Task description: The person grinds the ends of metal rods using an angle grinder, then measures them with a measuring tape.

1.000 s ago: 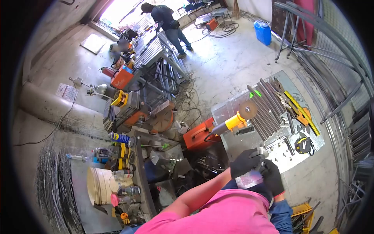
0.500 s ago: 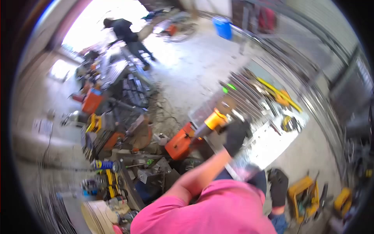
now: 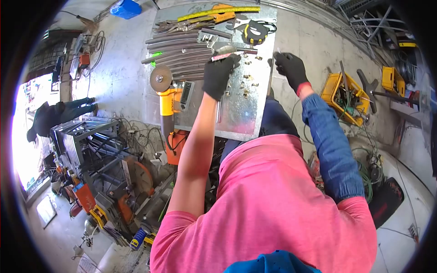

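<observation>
My left hand [image 3: 216,78], in a black glove, is closed over the metal-topped table [image 3: 241,123]. A small red-and-white stick [image 3: 221,57] shows at its fingers, beside a bundle of dark metal rods [image 3: 177,57]. My right hand [image 3: 292,69], also gloved, is held just past the table's right edge. Its fingers are curled together, and I cannot tell what they pinch. Several small brass-coloured pieces [image 3: 246,84] lie between the hands. Left of my left hand rests a yellow angle grinder [image 3: 167,104] with its disc [image 3: 160,78] facing up.
A tape measure [image 3: 255,32], pliers [image 3: 182,26] and a yellow ruler [image 3: 218,12] lie at the table's far end. On the floor to the right stands a yellow crate [image 3: 334,93] of tools. Metal frames [image 3: 95,141] and a bent-over person [image 3: 54,116] are at left.
My view has swung round over the table. My left hand has moved away from the grinder to beside the rods. My right hand has risen from near the yellow crate to the table's edge.
</observation>
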`<action>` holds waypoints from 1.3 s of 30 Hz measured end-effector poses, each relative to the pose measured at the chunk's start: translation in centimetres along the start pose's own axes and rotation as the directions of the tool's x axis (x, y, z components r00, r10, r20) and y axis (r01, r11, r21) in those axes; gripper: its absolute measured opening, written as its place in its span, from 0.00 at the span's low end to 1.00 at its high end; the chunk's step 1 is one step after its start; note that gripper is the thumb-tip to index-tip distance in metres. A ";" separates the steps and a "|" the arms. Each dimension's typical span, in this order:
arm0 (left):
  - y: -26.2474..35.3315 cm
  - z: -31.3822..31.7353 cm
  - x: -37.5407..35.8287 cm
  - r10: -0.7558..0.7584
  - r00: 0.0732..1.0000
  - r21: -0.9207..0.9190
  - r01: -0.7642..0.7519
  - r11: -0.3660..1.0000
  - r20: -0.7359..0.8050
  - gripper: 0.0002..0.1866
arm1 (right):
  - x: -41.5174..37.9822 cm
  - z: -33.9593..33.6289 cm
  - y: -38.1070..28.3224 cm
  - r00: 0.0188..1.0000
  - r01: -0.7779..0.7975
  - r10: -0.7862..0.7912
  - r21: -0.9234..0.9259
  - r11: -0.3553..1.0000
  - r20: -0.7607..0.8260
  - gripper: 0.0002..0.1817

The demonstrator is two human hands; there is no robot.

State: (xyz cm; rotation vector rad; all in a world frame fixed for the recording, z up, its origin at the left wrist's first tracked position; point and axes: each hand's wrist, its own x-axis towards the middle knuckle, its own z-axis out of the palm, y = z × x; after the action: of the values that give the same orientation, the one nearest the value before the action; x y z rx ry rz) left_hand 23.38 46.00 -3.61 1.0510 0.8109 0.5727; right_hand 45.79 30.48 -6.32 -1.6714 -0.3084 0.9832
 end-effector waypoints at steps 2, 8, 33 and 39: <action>-0.7 0.0 1.3 0.019 1.000 0.069 -0.019 0.997 -0.001 0.17 | 1.9 1.1 0.2 0.995 0.083 -0.093 -0.250 0.965 -0.027 0.21; -1.4 -2.0 2.6 0.254 0.964 -0.073 -0.260 0.963 -0.080 0.11 | 3.3 2.4 0.6 0.973 0.102 -0.193 -0.516 0.850 -0.126 0.23; -5.2 -7.1 -7.5 0.119 0.978 -0.115 -0.140 0.983 -0.174 0.20 | 3.9 3.8 0.1 0.994 0.047 -0.083 -0.426 0.903 -0.068 0.23; -6.1 -7.2 -7.0 0.115 0.978 -0.117 -0.136 0.984 -0.173 0.20 | 4.7 3.5 0.2 0.996 0.026 -0.064 -0.506 0.862 -0.057 0.21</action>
State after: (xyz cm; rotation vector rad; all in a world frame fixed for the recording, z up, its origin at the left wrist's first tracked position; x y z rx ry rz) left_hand 13.66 42.09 -8.91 0.9494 0.8450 0.8183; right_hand 46.10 35.83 -8.76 -2.1596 -0.5957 0.8461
